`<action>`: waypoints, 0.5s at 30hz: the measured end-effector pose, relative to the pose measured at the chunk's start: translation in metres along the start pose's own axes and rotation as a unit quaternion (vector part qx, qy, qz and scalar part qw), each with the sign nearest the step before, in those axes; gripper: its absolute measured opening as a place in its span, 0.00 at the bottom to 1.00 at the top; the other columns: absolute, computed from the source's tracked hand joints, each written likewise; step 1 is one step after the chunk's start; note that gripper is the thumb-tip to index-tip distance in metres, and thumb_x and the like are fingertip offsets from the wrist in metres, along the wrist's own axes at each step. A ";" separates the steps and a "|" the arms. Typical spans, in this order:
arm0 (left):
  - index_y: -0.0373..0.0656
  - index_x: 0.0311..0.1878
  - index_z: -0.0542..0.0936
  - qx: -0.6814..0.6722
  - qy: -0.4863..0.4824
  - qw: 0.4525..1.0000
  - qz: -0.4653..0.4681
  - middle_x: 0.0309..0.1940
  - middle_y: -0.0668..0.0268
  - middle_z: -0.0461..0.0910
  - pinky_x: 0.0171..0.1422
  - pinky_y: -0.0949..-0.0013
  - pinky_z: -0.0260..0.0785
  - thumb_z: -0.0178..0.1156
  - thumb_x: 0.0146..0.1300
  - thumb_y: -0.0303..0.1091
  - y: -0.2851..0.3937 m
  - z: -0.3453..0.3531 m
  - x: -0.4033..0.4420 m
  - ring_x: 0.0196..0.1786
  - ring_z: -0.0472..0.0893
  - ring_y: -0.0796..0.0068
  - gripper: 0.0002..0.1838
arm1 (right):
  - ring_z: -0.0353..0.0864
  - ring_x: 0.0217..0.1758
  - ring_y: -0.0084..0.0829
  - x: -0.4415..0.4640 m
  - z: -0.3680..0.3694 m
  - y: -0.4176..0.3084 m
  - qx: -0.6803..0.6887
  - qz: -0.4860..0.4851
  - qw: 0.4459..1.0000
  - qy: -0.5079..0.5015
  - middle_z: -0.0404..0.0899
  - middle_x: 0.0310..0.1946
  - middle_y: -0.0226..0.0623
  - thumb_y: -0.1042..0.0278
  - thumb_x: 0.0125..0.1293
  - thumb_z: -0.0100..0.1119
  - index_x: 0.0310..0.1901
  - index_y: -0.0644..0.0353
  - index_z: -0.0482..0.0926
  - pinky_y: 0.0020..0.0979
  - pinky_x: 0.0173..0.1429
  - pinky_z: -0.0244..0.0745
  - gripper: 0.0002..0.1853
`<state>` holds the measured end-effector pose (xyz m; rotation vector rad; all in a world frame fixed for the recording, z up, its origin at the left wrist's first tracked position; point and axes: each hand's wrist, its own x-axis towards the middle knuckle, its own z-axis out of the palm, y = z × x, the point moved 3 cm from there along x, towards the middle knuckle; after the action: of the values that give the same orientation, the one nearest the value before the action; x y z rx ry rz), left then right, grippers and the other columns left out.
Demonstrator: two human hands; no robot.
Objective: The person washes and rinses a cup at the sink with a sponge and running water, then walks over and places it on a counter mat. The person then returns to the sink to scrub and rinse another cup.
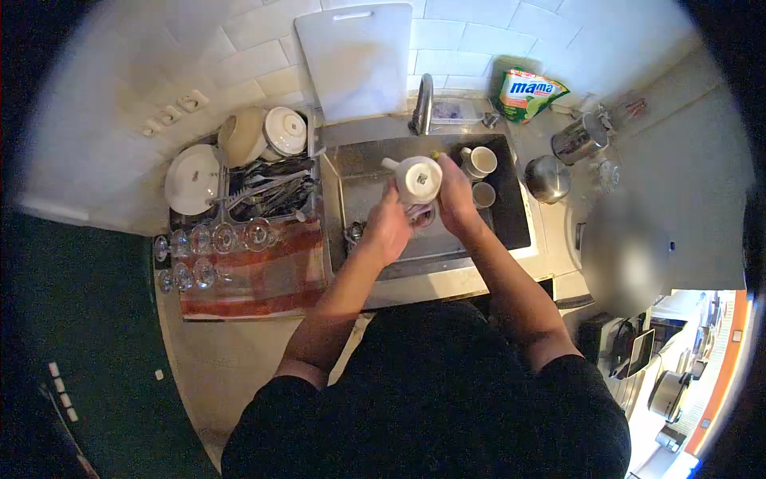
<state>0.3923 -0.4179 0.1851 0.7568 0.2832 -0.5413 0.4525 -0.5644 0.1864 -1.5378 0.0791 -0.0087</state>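
A white cup [420, 180] with a handle is held over the sink [359, 172], its base with a dark mark turned up toward me. My left hand [388, 227] is closed on the cup's lower left side. On its right side my right hand [456, 194] grips it, with a bit of something yellow-green at the fingertips. Just below the cup, between my hands, is a reddish, shiny item that I cannot make out. White cups [479, 162] stand in the dark right part of the sink, close to my right hand.
Left of the sink are a rack with cutlery [275, 188], plates [192, 180] and bowls [285, 131], and upside-down glasses [258, 234] on a striped towel [263, 279]. Behind stand a faucet [425, 104] and cutting board [357, 64]. A detergent pouch [528, 96] and metal pot [547, 179] are at right.
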 end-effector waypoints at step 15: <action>0.50 0.65 0.78 -0.186 -0.007 0.982 0.003 0.60 0.64 0.83 0.69 0.50 0.76 0.55 0.71 0.72 0.009 0.019 0.001 0.62 0.83 0.61 0.37 | 0.73 0.70 0.54 -0.058 0.039 -0.060 -0.378 -0.371 0.847 0.035 0.78 0.64 0.50 0.65 0.81 0.47 0.71 0.63 0.71 0.48 0.75 0.65 0.21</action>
<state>0.3990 -0.4266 0.2026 0.3909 0.3565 -0.4693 0.4000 -0.5246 0.2504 -2.2711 -0.5233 -0.7299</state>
